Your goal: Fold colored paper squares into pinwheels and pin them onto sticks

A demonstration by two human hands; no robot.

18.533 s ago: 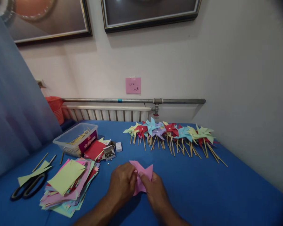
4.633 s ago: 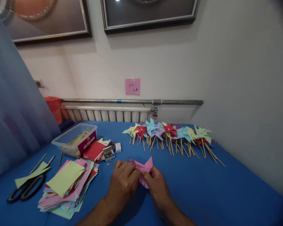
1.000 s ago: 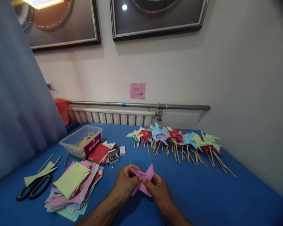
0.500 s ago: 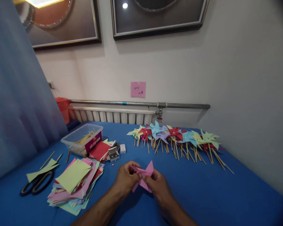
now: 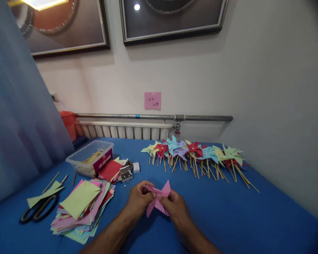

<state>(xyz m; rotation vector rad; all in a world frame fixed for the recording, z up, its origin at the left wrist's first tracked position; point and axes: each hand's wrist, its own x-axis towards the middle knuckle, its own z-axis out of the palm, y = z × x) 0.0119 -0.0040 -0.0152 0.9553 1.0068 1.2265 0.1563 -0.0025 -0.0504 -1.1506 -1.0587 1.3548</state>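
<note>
A pink paper pinwheel point(image 5: 163, 192) without a stick is held between both hands above the blue tabletop. My left hand point(image 5: 140, 197) pinches its left side, with the thumb near the centre. From the right, my right hand point(image 5: 175, 206) grips it, thumb pressed close to the middle. Pointed paper blades stick out above and below the fingers. Beyond the hands sits a small open box of metal pins point(image 5: 125, 173), with a couple of loose pins point(image 5: 124, 186) beside it.
To the left lie a stack of coloured paper point(image 5: 81, 201), black-handled scissors point(image 5: 39, 210) and a clear plastic box point(image 5: 91, 155) of wooden sticks. A row of finished pinwheels point(image 5: 193, 150) on sticks stretches along the back right. A radiator point(image 5: 124, 130) stands behind the table.
Both thumbs have shifted slightly on the pink pinwheel, which stays in both hands. The whole view has slid a little, so the surroundings appear further left.
</note>
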